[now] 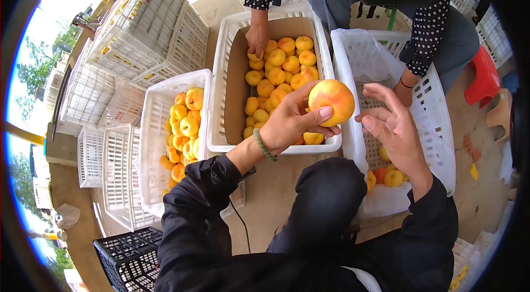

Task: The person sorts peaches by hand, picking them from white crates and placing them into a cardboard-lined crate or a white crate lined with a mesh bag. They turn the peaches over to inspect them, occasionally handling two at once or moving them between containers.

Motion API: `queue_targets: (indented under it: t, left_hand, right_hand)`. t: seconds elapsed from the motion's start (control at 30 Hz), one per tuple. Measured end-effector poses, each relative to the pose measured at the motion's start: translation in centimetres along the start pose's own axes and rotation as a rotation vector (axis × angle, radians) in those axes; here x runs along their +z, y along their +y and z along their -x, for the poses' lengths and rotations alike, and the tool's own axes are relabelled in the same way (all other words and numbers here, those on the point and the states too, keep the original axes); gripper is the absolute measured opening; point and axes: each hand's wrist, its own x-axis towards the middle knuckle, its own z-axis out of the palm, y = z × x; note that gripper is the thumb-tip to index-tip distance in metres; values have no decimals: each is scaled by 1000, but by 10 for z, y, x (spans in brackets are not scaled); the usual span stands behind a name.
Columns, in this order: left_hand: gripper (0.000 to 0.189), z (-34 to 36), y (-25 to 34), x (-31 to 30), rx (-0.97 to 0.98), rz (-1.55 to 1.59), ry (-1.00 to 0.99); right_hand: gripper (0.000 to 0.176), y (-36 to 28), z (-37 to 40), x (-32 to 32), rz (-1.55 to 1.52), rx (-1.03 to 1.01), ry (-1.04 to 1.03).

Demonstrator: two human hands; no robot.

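My left hand (pixel 290 121) grips a large yellow-red peach (pixel 331 102) above the front edge of the middle white crate (pixel 218 65). A green bead bracelet sits on that wrist. My right hand (pixel 395 126) hovers just right of the peach with fingers spread, holding nothing, over the right-hand white crate (pixel 441 121). The middle crate is lined with cardboard and holds several yellow peaches (pixel 279 68). In the right crate a few peaches (pixel 389 176) lie at the bottom.
A person in a dotted blouse sits opposite; one hand (pixel 257 38) rests among the middle crate's peaches, the other reaches into the right crate. A left crate (pixel 152 126) holds more peaches. Empty white crates (pixel 138 38) are stacked at left; a black crate (pixel 130 259) stands below.
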Motion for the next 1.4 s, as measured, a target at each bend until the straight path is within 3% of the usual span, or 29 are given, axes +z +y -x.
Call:
queue_targets:
  t: [0.1,0.17,0.27,0.33,0.37,0.4,0.43,0.47,0.53,0.63,0.73,0.77,0.9,1.0,1.03,1.1,1.17,1.27,1.33,1.37,1.4]
  left_hand:
    - [53,6,-7,-13,-3,-66,-9]
    - [52,6,-17,-33,116,-327,54]
    - [49,1,-24,-90,82,-593,36]
    - [54,-4,-38,-122,-348,-757,79]
    - [54,-9,-50,-136,-358,-758,85]
    - [56,-15,-57,-142,-518,-758,93]
    - [57,-21,-64,-149,-682,-754,94]
    - [57,-27,-72,-154,-693,-757,87]
    - [59,-41,-83,-145,-885,-1002,-286]
    - [61,-58,-123,-150,-998,-1074,-437]
    - [64,-63,-158,-170,-911,-1171,-485]
    - [63,-66,-164,-173,-964,-1038,-533]
    - [64,-72,-160,-150,-1030,-932,-370]
    - [63,-60,-155,-132,-932,-864,-288]
    - [63,-59,-150,-123,-958,-979,-285]
    - [64,-55,-155,-120,-976,-1089,-297]
    - [69,-51,-156,-122,-810,-1450,-378]
    - [70,-49,-148,-122,-655,-1615,-348]
    - [64,-42,-146,-131,-561,-1615,-319]
    - [64,-39,-145,-130,-570,-1611,-315]
    - [62,-34,-141,-129,-646,-1582,-348]
  right_hand:
    - [43,3,26,-37,177,176,-75]
    - [40,7,55,-62,637,314,-241]
    - [39,38,111,-101,934,306,-368]
    - [37,59,137,-104,961,318,-378]
    - [35,66,143,-103,968,390,-416]
    - [32,72,145,-104,973,465,-448]
    - [32,75,145,-101,961,473,-447]
    - [30,77,143,-97,916,435,-438]
    - [28,79,139,-93,866,381,-423]
    - [28,81,137,-95,864,426,-424]
    - [27,84,139,-96,888,439,-416]
    - [27,84,140,-96,891,437,-431]
    - [28,82,143,-110,903,502,-423]
    - [31,66,122,-136,922,614,-573]
    - [33,60,109,-146,994,686,-608]
    - [37,68,87,-170,1146,588,-484]
    - [41,102,67,-204,1096,472,-361]
    - [35,132,57,-221,1329,651,-529]
    - [35,161,69,-230,1483,837,-897]
    - [35,174,80,-235,1482,833,-907]
    - [36,188,95,-239,1596,673,-842]
